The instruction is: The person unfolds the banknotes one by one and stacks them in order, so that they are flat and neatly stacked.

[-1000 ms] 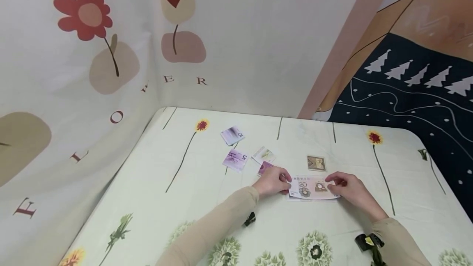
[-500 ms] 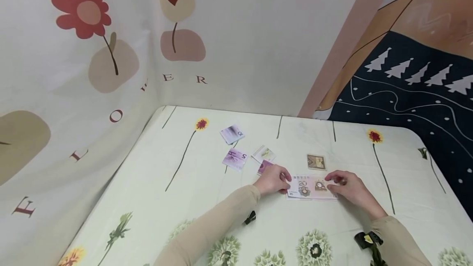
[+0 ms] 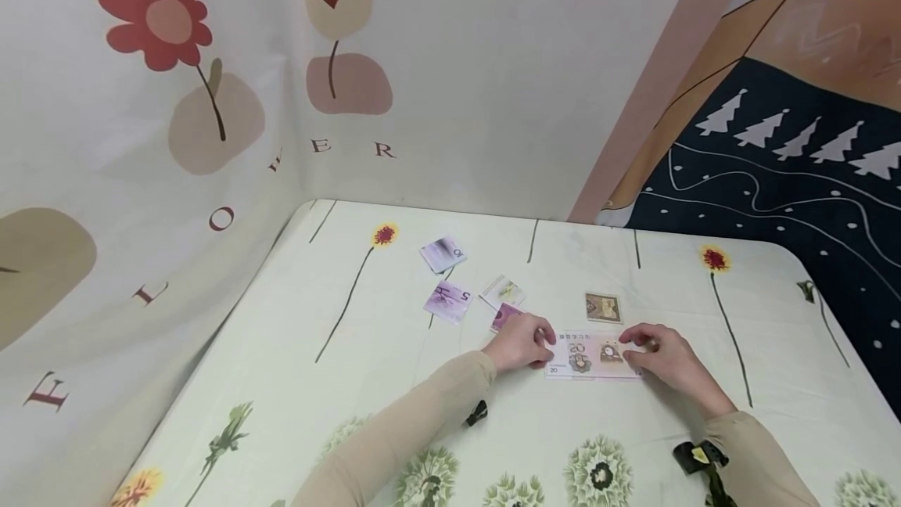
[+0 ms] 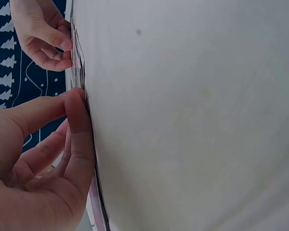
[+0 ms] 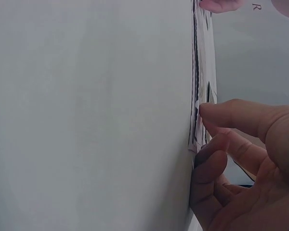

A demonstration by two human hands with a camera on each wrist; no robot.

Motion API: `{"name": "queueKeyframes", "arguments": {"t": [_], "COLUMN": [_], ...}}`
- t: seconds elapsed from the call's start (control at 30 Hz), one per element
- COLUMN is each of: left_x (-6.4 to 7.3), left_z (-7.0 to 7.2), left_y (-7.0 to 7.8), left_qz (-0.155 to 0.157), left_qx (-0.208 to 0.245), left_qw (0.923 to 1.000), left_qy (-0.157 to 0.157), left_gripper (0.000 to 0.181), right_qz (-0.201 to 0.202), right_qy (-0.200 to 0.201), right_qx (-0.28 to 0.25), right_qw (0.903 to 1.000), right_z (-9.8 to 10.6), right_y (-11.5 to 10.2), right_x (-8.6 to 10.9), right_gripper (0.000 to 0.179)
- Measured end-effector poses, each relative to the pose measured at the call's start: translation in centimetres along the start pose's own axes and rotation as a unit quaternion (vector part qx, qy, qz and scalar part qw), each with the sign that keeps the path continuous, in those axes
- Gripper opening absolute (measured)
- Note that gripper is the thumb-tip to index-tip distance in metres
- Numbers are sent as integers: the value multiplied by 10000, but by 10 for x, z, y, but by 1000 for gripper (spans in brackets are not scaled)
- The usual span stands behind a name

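Observation:
A pale pink 20 banknote (image 3: 594, 357) lies over another note, whose edge shows along its front. At its left end my left hand (image 3: 517, 343) pinches with thumb and forefinger, and the fingertips meet right at the edge in the left wrist view. My right hand (image 3: 665, 360) holds the right end, thumb tip on the note and the other fingers curled beside it. Seen edge-on in the right wrist view, several thin paper layers (image 5: 196, 72) lie close together. A purple note (image 3: 504, 317) sticks out behind my left hand, which partly hides it.
Left of the hands lie a purple 5 note (image 3: 448, 302), a violet 10 note (image 3: 443, 254) and a whitish-green note (image 3: 503, 292). A brown note (image 3: 603, 308) lies behind the 20 note. Curtains hang behind the flowered tablecloth (image 3: 338, 405).
The top 20 note, bowed and slightly askew before, has settled flatter and straighter over the note beneath. Both hands have stayed almost in place.

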State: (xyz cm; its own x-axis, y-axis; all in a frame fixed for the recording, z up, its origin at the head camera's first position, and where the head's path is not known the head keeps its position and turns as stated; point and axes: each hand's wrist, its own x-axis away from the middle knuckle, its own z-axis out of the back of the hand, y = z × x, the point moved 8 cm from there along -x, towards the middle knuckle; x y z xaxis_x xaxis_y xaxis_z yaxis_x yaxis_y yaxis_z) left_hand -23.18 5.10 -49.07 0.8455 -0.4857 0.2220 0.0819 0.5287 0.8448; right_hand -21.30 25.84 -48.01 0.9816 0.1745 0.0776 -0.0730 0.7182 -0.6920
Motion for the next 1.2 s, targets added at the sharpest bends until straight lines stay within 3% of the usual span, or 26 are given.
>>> {"name": "queueKeyframes", "arguments": {"t": [0.2, 0.37, 0.6, 0.83, 1.03, 1.2], "left_x": [-2, -2, 1, 3, 3, 5], "left_z": [-2, -2, -2, -6, 5, 26], "left_y": [1, 7, 16, 26, 31, 33], "left_qz": [-488, -847, -983, -1498, -1395, -1323], "left_qx": [-512, -1251, -1876, -2612, -2304, -2396], "left_qw": [9972, 9878, 9765, 9524, 9615, 9614], "left_qy": [-259, -375, -399, -479, -547, -286], "left_gripper": [15, 18, 17, 25, 28, 28], "right_qz": [12, 7, -123, -253, -190, -97], "right_qy": [25, 31, -43, -262, -107, -95], "right_qx": [-2, 30, 5, 211, 148, 1], "right_qw": [10000, 10000, 9999, 9991, 9997, 9999], "right_z": [0, 0, -1, -3, 1, -5], "right_y": [-1, -2, -3, -7, -19, -29], "right_x": [0, 0, 2, 2, 0, -8], "right_gripper": [17, 17, 18, 25, 24, 24]}}
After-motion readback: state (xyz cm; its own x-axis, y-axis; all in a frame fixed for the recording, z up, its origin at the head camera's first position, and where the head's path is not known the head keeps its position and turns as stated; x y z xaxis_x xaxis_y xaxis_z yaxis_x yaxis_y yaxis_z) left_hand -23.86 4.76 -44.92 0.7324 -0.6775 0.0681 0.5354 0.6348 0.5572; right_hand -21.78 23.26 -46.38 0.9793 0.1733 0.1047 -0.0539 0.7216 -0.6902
